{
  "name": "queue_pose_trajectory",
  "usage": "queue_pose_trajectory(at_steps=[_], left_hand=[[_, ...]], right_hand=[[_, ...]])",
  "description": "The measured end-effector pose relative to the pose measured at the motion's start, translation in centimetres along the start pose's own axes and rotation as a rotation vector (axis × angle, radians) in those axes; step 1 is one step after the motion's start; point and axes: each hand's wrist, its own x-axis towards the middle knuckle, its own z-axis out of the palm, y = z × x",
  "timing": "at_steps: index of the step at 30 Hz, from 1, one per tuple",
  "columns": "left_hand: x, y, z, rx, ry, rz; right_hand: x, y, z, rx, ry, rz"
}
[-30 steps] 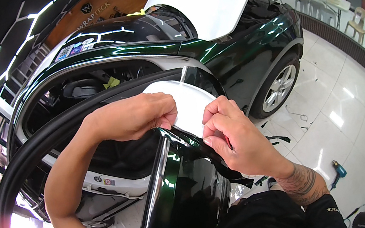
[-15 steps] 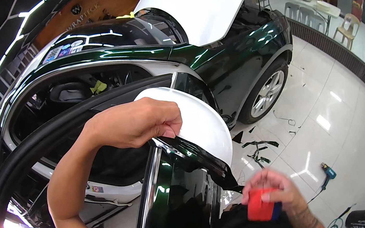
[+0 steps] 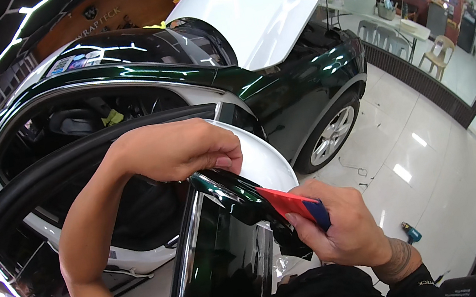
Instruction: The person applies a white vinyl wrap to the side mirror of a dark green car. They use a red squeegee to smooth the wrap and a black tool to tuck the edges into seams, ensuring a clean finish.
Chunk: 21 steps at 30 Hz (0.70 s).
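My left hand [image 3: 184,148] is closed at the upper end of a strip of glossy dark green film [image 3: 235,196], its fingertips pinched over the film's edge. The film hangs loosely along the white side mirror [image 3: 264,153] of the open car door [image 3: 222,256]. Gripped in my right hand [image 3: 340,222] is a red squeegee [image 3: 286,202] with a dark blue edge. Its red corner lies against the film, to the right of my left hand. The film's lower end dangles below the squeegee, partly behind my right thumb.
Beyond the door stands the dark green car body [image 3: 297,84] with its white hood [image 3: 264,7] raised. A heat gun [image 3: 411,231] lies on the tiled floor [image 3: 429,185] at right. A chair [image 3: 439,56] stands farther back.
My right hand has come up and left from low beside the door, bringing the squeegee onto the film. My left hand keeps its pinch. The view has shifted slightly.
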Motion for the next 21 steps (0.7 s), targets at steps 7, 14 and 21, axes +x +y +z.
queue_pose_trajectory(at_steps=[7, 14, 21], left_hand=[[0.4, -1.3, -1.2, -0.089, -0.079, -0.001], [0.7, -1.6, -2.2, -0.225, -0.156, -0.034], [0.7, -2.3, -2.9, -0.252, -0.178, -0.029]], right_hand=[[2.9, -1.0, -0.3, -0.181, -0.120, -0.021], [6.9, -2.3, -1.0, -0.243, -0.389, 0.020], [10.2, -3.4, -0.7, -0.300, -0.585, 0.107]])
